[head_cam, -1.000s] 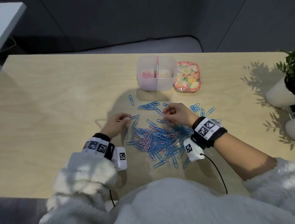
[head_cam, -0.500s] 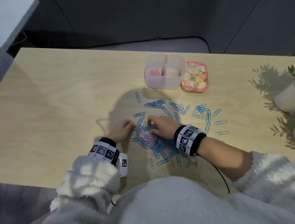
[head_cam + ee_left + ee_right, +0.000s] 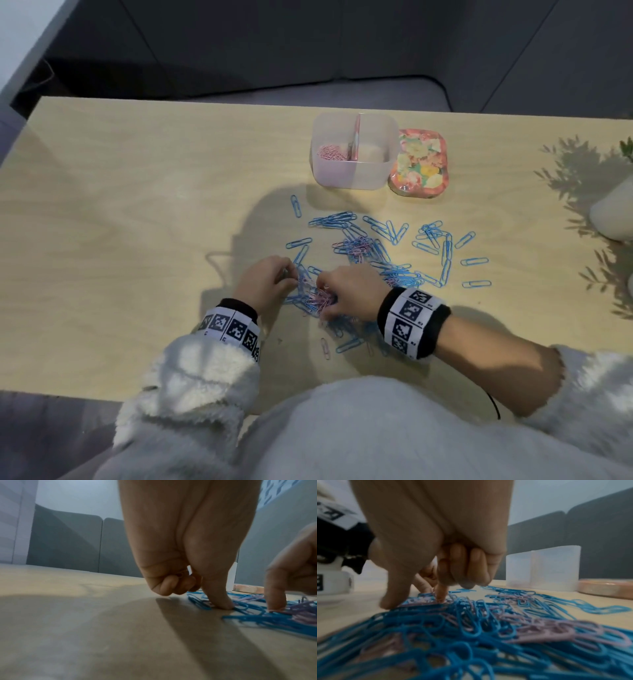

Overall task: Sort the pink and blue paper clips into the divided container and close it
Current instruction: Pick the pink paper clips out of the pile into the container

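Note:
A mixed heap of blue and pink paper clips [image 3: 356,248] [image 3: 471,622] lies mid-table. Behind it stands the open translucent divided container [image 3: 354,173] [image 3: 554,569], with pink clips [image 3: 329,154] in its left compartment. Its floral lid [image 3: 419,162] lies flat to the right. My left hand [image 3: 291,277] [image 3: 197,595] sits at the heap's left edge. Its thumb presses a blue clip and its other fingers [image 3: 168,586] curl round a thin pinkish wire loop. My right hand [image 3: 323,294] [image 3: 416,599] is close beside it. Its index fingertip [image 3: 440,595] presses pink clips; the thumb rests apart.
Loose blue clips [image 3: 474,262] are strewn to the right of the heap, and one [image 3: 296,205] lies toward the container. A white pot [image 3: 613,219] with a plant stands at the right edge. A grey sofa runs behind the table.
My right hand has come from the heap's far right side leftward and nearer, ending next to my left hand. The left hand has stayed at the left edge.

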`<state>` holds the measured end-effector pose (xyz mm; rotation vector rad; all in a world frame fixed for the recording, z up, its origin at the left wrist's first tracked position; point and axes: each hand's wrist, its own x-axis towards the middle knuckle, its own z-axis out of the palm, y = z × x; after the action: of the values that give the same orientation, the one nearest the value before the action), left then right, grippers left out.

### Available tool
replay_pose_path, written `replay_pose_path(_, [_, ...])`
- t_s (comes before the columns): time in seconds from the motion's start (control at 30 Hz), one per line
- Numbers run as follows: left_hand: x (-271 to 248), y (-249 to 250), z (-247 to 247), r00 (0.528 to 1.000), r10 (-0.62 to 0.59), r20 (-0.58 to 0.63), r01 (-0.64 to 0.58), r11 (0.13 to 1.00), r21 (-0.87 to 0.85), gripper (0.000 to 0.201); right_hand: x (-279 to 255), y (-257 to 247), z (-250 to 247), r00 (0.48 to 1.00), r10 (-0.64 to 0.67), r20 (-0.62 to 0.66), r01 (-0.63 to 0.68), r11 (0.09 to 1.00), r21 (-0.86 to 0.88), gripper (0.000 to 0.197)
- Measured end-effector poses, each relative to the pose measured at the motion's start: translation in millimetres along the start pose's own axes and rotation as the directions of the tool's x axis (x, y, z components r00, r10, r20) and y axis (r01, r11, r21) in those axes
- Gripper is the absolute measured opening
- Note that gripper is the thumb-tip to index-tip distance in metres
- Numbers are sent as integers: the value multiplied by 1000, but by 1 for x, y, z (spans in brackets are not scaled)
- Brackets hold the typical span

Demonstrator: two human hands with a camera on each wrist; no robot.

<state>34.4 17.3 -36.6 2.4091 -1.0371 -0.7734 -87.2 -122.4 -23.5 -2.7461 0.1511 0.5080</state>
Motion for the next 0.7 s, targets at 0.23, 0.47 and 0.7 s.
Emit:
replay_pose_path(0.23, [-1, -7, -3, 998, -23, -56, 17, 993, -115, 8, -5, 26, -1, 982, 164, -96, -132, 952, 277, 16])
replay_pose_path(0.47, [1, -11, -29, 993, -64, -95, 50, 989, -142, 7, -9, 60, -21, 932, 340, -129, -134, 651, 747, 15])
replay_pose_path(0.7, [15, -6, -35, 979, -194, -68, 153, 908, -389, 22, -12, 83, -38, 925, 343, 162, -114, -156, 981, 15])
